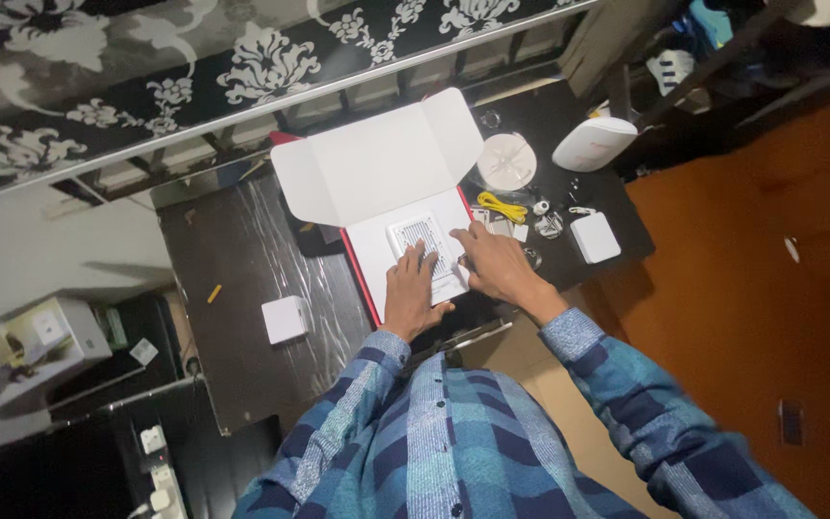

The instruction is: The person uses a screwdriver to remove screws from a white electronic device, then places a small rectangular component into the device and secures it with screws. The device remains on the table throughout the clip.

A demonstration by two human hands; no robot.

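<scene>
Two hands rest in an open white box [377,183] lying near the middle of the dark tabletop [232,288], its lid flapped back. The left hand [408,296] lies flat, fingers spread over a white grilled device [422,236] seated inside; the right hand [499,267] presses its fingertips at the device's right edge. An even grip from both sides would likely ease it free. A small white cube [284,320] sits apart toward the left edge.

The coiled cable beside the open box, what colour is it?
Yellow coiled cable, seen in the head view.
</scene>
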